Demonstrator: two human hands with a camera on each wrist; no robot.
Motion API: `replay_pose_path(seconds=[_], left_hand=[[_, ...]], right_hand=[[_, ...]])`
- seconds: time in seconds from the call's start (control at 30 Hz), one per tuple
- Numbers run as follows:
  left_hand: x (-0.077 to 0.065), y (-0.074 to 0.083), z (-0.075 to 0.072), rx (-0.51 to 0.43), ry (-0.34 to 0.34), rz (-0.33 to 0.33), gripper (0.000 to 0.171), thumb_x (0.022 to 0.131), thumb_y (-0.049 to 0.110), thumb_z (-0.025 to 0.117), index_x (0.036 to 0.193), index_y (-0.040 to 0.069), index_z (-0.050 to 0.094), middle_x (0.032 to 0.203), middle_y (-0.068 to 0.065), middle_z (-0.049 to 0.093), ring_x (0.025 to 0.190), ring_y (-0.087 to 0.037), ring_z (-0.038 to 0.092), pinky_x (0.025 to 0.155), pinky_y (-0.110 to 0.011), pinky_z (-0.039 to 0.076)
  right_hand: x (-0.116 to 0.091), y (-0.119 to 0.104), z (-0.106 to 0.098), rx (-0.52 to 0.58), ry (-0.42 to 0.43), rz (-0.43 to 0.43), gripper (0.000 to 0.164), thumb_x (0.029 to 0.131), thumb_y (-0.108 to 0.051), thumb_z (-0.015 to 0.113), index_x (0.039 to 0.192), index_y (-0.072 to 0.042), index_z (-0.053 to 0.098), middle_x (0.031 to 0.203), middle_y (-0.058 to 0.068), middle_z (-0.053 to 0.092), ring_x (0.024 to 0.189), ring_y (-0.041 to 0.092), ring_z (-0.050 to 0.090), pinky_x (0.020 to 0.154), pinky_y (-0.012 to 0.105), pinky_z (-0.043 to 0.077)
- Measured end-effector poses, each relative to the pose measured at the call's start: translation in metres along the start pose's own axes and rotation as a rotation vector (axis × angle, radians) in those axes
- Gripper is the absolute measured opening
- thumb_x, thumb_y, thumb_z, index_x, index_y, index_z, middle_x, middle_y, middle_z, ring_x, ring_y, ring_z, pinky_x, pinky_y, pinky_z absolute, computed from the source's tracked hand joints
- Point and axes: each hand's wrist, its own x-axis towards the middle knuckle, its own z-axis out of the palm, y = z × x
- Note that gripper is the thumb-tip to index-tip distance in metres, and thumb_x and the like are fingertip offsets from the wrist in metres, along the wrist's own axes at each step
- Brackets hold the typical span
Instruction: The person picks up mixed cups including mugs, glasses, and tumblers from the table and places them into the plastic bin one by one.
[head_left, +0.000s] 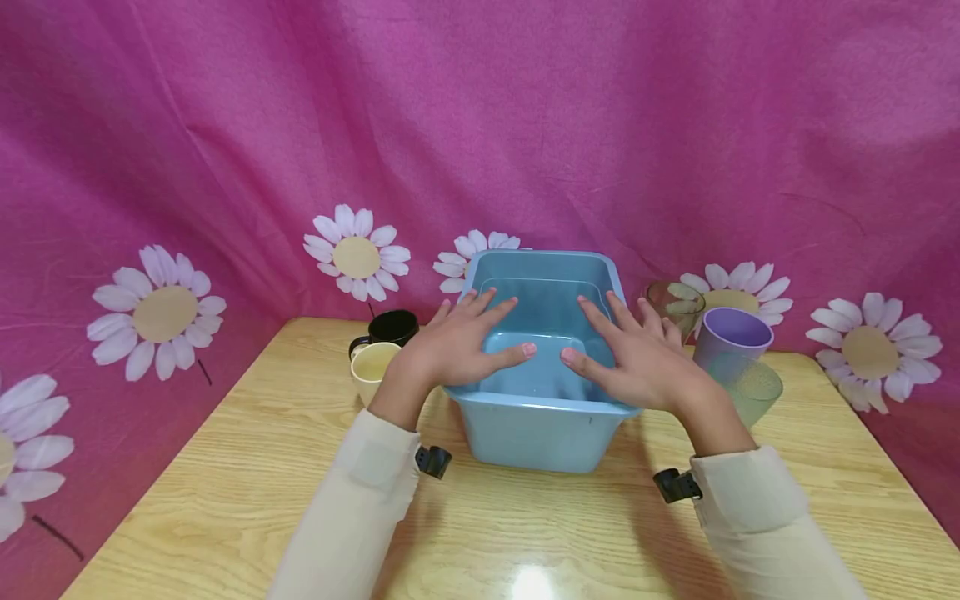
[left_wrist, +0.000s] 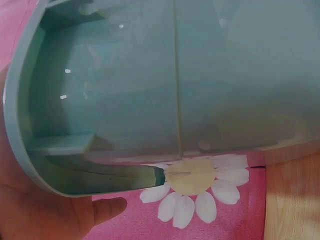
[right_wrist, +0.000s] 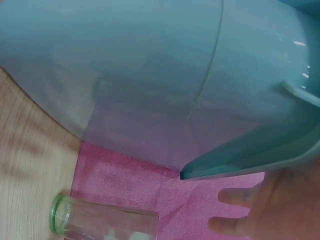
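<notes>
A blue-grey plastic basin (head_left: pixel 536 437) stands in the middle of the wooden table, its inside bare. My left hand (head_left: pixel 457 346) is spread over the basin's left rim, fingers straight and pointing away. Over the right rim my right hand (head_left: pixel 645 358) is spread the same way, its thumb pointing inward. Neither hand grips anything. In the left wrist view the basin's outer wall (left_wrist: pixel 125 100) fills most of the picture, with part of the left hand (left_wrist: pixel 35 215) behind the rim. The right wrist view shows the wall (right_wrist: pixel 150 75) and the right hand's fingers (right_wrist: pixel 232 197) beyond the rim.
Left of the basin stand a black mug (head_left: pixel 395 325) and a cream cup (head_left: pixel 367 371), partly behind the left wrist. On the right are a clear glass (head_left: pixel 686 302), a purple cup (head_left: pixel 738 329) and a pale green see-through cup (head_left: pixel 757 387). A pink flowered cloth (head_left: pixel 525 125) hangs behind.
</notes>
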Motion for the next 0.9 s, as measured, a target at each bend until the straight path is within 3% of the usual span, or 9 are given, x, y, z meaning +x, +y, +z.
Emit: replay_pose_path(seconds=[0.1, 0.37, 0.6, 0.73, 0.9], left_hand=[[0.002, -0.004, 0.000, -0.013, 0.012, 0.004, 0.088, 0.094, 0.076, 0.042, 0.164, 0.025, 0.026, 0.170, -0.011, 0.016, 0.157, -0.033, 0.007, 0.125, -0.056, 0.005], [0.005, -0.017, -0.004, -0.091, 0.064, 0.000, 0.085, 0.095, 0.068, 0.052, 0.163, 0.024, 0.029, 0.169, -0.012, 0.020, 0.154, -0.032, 0.021, 0.119, -0.058, 0.028], [0.011, -0.036, -0.004, -0.203, 0.091, 0.008, 0.080, 0.098, 0.060, 0.055, 0.163, 0.019, 0.031, 0.167, -0.014, 0.023, 0.153, -0.035, 0.022, 0.116, -0.062, 0.032], [0.014, -0.049, 0.000, -0.285, 0.139, -0.008, 0.077, 0.099, 0.056, 0.057, 0.161, 0.017, 0.034, 0.165, -0.011, 0.028, 0.148, -0.033, 0.033, 0.113, -0.059, 0.038], [0.016, -0.060, 0.008, -0.448, 0.241, -0.063, 0.065, 0.102, 0.043, 0.060, 0.156, 0.011, 0.043, 0.152, -0.012, 0.048, 0.132, -0.032, 0.053, 0.104, -0.052, 0.050]], right_hand=[[0.002, 0.000, 0.000, 0.006, 0.027, -0.010, 0.088, 0.097, -0.076, 0.036, 0.166, -0.025, 0.015, 0.168, 0.023, 0.013, 0.149, 0.058, 0.004, 0.110, 0.080, 0.004], [0.006, 0.006, -0.004, 0.034, 0.109, -0.045, 0.082, 0.102, -0.068, 0.037, 0.164, -0.016, 0.025, 0.161, 0.025, 0.030, 0.141, 0.058, 0.026, 0.104, 0.079, 0.019], [0.009, 0.018, -0.007, 0.072, 0.187, -0.121, 0.071, 0.106, -0.055, 0.043, 0.156, -0.004, 0.040, 0.149, 0.028, 0.045, 0.134, 0.052, 0.041, 0.108, 0.072, 0.030], [0.010, 0.026, -0.007, 0.087, 0.240, -0.135, 0.069, 0.106, -0.050, 0.048, 0.153, 0.000, 0.043, 0.142, 0.029, 0.051, 0.129, 0.048, 0.046, 0.106, 0.069, 0.035], [0.011, 0.037, -0.007, 0.098, 0.293, -0.130, 0.067, 0.105, -0.049, 0.051, 0.151, 0.001, 0.046, 0.133, 0.027, 0.056, 0.120, 0.044, 0.050, 0.100, 0.066, 0.040]])
